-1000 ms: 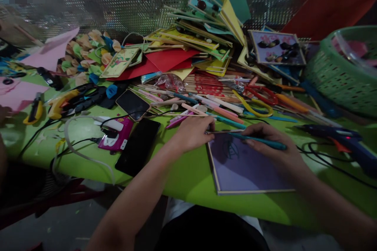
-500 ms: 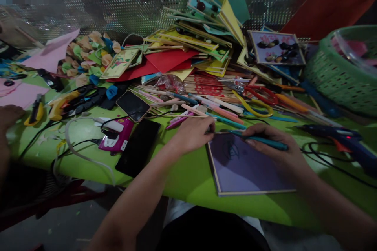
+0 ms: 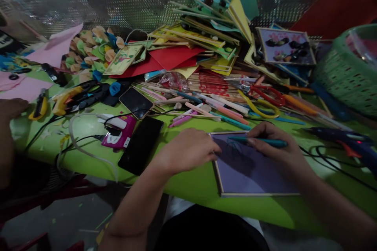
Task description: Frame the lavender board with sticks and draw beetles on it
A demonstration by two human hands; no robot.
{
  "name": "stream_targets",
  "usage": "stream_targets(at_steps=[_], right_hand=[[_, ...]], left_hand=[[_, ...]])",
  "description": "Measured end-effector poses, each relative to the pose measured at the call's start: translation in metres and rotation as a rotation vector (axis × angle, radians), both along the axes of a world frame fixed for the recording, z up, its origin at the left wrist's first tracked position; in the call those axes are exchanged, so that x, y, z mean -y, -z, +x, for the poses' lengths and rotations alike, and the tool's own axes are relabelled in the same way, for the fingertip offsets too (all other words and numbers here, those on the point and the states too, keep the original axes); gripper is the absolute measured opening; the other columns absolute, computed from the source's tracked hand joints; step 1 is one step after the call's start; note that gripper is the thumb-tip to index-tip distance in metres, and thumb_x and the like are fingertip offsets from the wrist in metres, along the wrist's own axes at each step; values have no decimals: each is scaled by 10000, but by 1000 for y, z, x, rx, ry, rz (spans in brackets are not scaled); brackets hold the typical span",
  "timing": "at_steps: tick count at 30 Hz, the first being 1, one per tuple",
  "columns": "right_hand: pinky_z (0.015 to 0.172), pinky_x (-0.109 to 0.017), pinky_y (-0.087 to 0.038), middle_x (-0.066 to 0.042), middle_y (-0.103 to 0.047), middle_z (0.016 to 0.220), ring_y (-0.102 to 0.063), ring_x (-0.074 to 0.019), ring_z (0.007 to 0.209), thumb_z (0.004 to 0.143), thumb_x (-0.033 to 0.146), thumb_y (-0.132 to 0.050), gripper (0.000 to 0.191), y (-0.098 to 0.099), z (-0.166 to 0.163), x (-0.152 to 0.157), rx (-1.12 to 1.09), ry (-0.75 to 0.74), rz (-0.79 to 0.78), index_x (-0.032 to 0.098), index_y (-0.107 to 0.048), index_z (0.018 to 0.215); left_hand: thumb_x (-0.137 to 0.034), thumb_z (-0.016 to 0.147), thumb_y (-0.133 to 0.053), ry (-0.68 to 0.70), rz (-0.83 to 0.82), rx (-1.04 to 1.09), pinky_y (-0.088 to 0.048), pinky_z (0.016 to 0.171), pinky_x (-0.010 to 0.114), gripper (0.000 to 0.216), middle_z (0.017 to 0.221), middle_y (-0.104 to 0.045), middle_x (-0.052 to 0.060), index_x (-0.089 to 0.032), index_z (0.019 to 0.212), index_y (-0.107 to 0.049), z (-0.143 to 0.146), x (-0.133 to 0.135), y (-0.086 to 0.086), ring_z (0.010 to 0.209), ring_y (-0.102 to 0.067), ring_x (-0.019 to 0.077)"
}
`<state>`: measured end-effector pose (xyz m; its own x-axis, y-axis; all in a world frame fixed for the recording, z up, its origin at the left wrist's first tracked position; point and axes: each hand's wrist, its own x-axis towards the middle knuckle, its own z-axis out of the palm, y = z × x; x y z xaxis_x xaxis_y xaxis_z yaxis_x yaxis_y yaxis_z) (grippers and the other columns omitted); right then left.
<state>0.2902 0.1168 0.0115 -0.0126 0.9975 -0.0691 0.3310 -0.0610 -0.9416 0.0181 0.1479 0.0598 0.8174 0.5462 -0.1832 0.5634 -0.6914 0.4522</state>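
Note:
A purple card (image 3: 259, 178) edged with thin pale sticks lies flat at the front of the table. Its upper left part carries a small dark line drawing (image 3: 235, 150), partly in shadow. My right hand (image 3: 272, 141) pinches a teal pen (image 3: 272, 142), its tip pointing left just over the drawing. At the card's left edge is my left hand (image 3: 191, 150), its fingers bent together over the border stick; the thumb's grip is hidden underneath.
Two phones, a black one (image 3: 141, 145) and a smaller one (image 3: 136, 103), lie beside a magenta power adapter (image 3: 119, 135) with cables. Behind are pens, yellow scissors (image 3: 259, 106) and stacked cards. A glue gun (image 3: 347, 137) and green basket (image 3: 347, 74) stand right. Another person's hand (image 3: 13, 108) rests left.
My left hand has come down from the card's upper left corner to its left edge. The pen's tip has shifted slightly and sits lower over the card. The whole view has swung slightly left.

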Motion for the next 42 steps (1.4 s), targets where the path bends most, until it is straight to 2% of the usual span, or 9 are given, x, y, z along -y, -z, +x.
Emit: stream_targets(at_steps=[5, 15, 22, 32, 42], right_hand=[[658, -309, -448, -10, -681, 765, -594, -188, 699, 749, 560, -859, 367, -1, 0, -1, 26, -2, -8, 240, -680, 774], [671, -318, -466, -17, -688, 768, -608, -202, 714, 759, 593, -847, 396, -1, 0, 0, 40, -25, -25, 240, -668, 766], [667, -309, -461, -12, -695, 767, -622, -201, 715, 758, 613, -854, 402, 3, 2, -1, 56, -56, 25, 246, -690, 769], [691, -317, -481, -14, -695, 788, -641, -203, 732, 825, 578, -820, 343, 8, 5, -2, 94, -126, 63, 255, -708, 796], [640, -308, -473, -22, -705, 760, -636, -199, 683, 798, 677, -800, 440, 3, -1, -1, 148, -106, 46, 247, -711, 797]], left_hand=[[-245, 994, -639, 12, 10, -8, -510, 831, 334, 215, 1045, -830, 53, -269, 1126, -807, 1, 3, 3, 1004, -757, 256], [-242, 975, -649, 11, -5, 45, -483, 759, 338, 189, 969, -825, 61, -267, 1057, -817, 0, 3, 5, 912, -752, 247], [-232, 972, -658, 31, -8, 15, -479, 763, 300, 194, 1003, -832, 63, -250, 1080, -818, 1, 1, 6, 940, -758, 231], [-247, 967, -684, 21, -20, 29, -460, 733, 317, 183, 1011, -837, 59, -244, 1088, -822, 1, 0, 7, 937, -762, 234], [-269, 982, -667, 22, -24, 58, -477, 746, 304, 181, 1014, -832, 45, -262, 1077, -820, 1, 0, 9, 941, -757, 220]])
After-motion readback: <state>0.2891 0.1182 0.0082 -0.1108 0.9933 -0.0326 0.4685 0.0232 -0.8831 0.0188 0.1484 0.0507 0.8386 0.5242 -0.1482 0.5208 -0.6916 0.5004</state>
